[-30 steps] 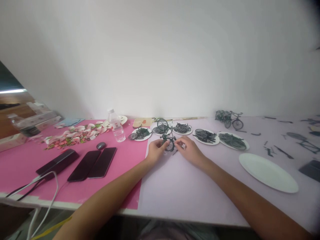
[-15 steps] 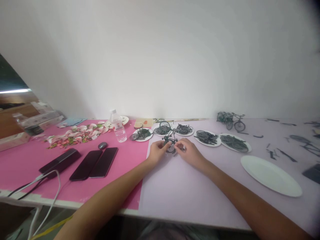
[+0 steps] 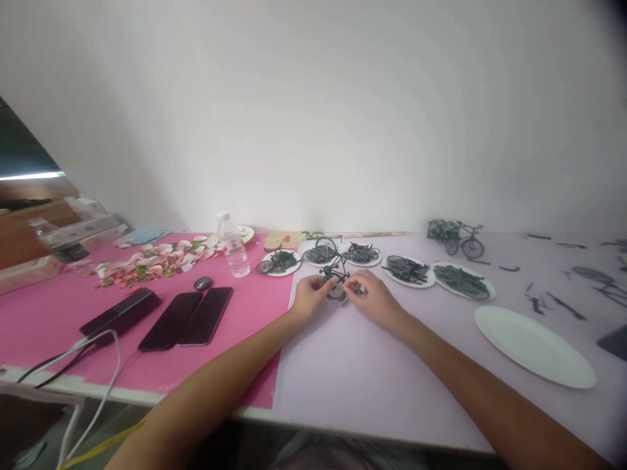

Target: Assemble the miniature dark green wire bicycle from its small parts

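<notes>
A dark toy bicycle (image 3: 335,269) is held between my two hands, over the pale sheet in the middle of the table. My left hand (image 3: 310,296) is closed on its left side, with the thumb by the lower wheel. At the right side, my right hand (image 3: 363,291) pinches at the same bicycle near that wheel; any small part between its fingertips is too small to make out. Just behind, a plate of toy wheels (image 3: 361,262) and another plate of dark parts (image 3: 280,273) stand close by.
Further right are plates of dark parts (image 3: 410,282), a finished-looking toy bicycle (image 3: 464,241), loose dark pieces (image 3: 563,304) and a white oval plate (image 3: 533,349). Leftward lie two phones (image 3: 206,316), a power strip (image 3: 122,313), a water bottle (image 3: 235,251) and pink petals (image 3: 151,261).
The view has shifted very slightly. Both hands stay on the toy bicycle in nearly the same pose, and nothing has been let go.
</notes>
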A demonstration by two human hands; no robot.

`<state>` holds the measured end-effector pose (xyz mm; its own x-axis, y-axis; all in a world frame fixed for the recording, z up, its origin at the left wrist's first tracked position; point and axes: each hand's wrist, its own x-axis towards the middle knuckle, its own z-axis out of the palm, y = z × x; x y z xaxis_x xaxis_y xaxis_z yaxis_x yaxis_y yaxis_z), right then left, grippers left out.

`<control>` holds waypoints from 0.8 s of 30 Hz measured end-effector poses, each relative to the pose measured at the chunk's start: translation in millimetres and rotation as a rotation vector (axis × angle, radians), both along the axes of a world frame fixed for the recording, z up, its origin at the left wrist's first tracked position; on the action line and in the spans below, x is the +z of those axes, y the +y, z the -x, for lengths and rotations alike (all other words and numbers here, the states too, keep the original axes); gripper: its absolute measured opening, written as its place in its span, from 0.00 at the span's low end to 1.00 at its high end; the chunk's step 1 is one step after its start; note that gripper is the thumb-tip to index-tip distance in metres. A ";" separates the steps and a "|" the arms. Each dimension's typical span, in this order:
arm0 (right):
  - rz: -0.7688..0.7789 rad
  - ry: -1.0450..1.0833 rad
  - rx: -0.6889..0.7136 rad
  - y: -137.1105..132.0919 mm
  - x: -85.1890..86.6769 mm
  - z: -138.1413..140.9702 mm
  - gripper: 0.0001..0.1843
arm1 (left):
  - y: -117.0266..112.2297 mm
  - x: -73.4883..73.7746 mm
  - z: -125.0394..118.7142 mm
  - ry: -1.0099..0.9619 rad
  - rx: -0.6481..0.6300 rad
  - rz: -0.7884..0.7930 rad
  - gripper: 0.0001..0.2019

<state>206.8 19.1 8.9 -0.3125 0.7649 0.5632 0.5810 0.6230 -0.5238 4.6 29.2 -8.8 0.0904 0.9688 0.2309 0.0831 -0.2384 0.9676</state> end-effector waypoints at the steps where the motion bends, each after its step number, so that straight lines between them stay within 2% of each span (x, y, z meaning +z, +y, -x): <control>1: 0.003 -0.003 -0.002 -0.1 0.3 0.1 0.04 | 0.2 -0.1 -0.1 0.001 0.003 -0.001 0.27; 21: 0.005 -0.012 -0.006 0.2 -1.6 -1.1 0.03 | -1.0 1.5 -0.1 0.017 0.003 -0.030 0.26; 24: -0.009 -0.006 -0.005 0.2 -1.5 -1.0 0.03 | -1.9 3.2 0.2 -0.016 -0.029 -0.027 0.26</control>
